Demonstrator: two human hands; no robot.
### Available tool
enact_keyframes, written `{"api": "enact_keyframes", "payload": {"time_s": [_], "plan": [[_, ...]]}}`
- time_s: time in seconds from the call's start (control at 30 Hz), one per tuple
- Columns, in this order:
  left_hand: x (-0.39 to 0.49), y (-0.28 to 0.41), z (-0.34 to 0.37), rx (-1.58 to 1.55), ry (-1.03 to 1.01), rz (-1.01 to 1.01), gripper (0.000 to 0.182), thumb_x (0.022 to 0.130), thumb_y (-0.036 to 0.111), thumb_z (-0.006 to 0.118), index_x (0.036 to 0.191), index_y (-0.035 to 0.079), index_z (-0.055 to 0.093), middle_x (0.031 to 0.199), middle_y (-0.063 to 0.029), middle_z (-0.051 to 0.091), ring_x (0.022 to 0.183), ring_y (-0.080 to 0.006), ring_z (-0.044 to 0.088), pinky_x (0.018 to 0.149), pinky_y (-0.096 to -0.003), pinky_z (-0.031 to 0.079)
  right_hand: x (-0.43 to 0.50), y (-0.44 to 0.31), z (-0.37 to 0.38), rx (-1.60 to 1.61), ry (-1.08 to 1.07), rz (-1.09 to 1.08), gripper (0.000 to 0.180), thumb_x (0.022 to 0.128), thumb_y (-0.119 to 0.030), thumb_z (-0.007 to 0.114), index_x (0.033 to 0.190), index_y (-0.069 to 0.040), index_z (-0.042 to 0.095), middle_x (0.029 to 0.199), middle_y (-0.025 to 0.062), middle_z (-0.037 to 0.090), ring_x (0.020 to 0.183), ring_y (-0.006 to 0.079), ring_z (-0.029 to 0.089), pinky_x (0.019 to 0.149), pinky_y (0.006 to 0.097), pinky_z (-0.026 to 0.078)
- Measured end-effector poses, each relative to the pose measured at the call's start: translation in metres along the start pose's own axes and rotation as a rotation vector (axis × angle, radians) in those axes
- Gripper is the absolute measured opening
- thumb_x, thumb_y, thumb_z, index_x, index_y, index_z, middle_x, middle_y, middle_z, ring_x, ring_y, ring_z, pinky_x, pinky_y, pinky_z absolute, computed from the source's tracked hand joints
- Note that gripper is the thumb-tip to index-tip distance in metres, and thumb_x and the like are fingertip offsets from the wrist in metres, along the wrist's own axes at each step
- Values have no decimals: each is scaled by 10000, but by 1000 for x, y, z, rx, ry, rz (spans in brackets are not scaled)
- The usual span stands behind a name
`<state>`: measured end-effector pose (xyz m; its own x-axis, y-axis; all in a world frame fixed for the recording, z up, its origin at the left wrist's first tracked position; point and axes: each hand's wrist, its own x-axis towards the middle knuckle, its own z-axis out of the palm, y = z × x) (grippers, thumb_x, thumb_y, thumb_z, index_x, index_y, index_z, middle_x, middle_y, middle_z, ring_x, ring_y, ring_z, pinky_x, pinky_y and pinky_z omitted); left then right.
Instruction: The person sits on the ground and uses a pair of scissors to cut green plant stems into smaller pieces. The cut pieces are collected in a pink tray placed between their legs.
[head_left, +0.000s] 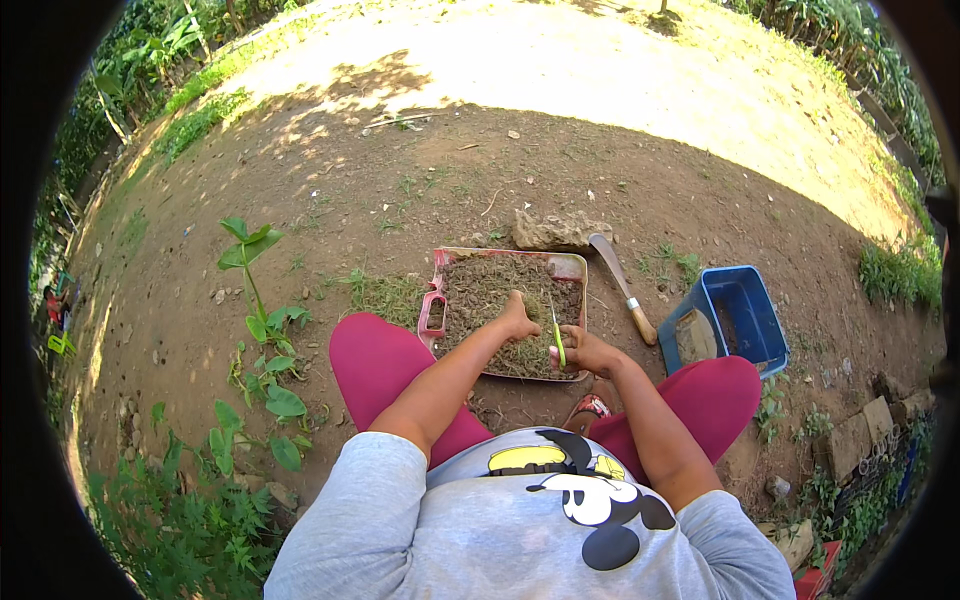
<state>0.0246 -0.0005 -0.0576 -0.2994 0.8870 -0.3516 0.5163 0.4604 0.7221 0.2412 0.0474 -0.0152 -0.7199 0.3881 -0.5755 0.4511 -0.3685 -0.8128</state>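
A shallow pink-and-white plastic tray (568, 267) lies on the ground between my knees. Dark soil and cut dry grass (480, 292) fill most of it. Over the middle of the tray, my left hand (516, 318) grips a small clump of grass (535, 306), partly hidden by the fingers. My right hand (586, 351) is at the tray's right edge, holding scissors (559, 346) by their yellow-green handles. Their thin metal blades point away from me, just right of the clump. How far apart the blades are is too small to tell.
A machete (616, 274) with a wooden handle lies right of the tray, its tip by a rough stone (559, 231). Further right, a blue plastic container (679, 330) stands near my right knee. Leafy plants (279, 397) grow at the left. Bare earth surrounds the tray.
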Motion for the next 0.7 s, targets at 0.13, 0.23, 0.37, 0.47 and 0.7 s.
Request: {"api": "enact_keyframes", "payload": {"time_s": [0.13,0.23,0.37,0.47,0.7], "plan": [[5,-3,-1,21,161,-45,804,797,253,845,1354,-46,350,1317,-274,510,1145,-333,582,1007,-434,473,-4,-17,7,151,48,35,540,898,-296,805,1311,-85,528,984,4,701,847,106,662,731,275,507],[-1,15,-5,151,161,8,676,848,206,815,1351,-30,431,1304,-215,569,1146,-288,591,992,-422,483,1,-9,-6,263,75,11,434,895,-300,807,1230,-107,610,966,-9,703,830,105,657,724,274,505],[-17,38,-16,-696,-232,-6,455,923,144,748,1299,12,528,1206,-120,657,1092,-221,617,959,-380,496,3,-3,-11,197,147,-76,406,893,-277,808,1218,-89,654,979,2,700,850,101,656,714,267,521],[-17,46,-17,-1033,-338,34,434,935,141,740,1299,22,534,1168,-86,677,1042,-179,631,924,-368,511,8,4,-7,-228,320,-124,433,850,-286,842,1193,-67,694,979,22,701,860,125,667,735,294,539],[-36,47,-2,-67,135,111,531,849,224,775,1259,32,498,1081,-232,694,1029,-402,681,875,-456,535,8,9,17,-798,520,-471,398,728,-221,837,1035,-2,710,976,225,654,966,393,650,856,447,524]]}}
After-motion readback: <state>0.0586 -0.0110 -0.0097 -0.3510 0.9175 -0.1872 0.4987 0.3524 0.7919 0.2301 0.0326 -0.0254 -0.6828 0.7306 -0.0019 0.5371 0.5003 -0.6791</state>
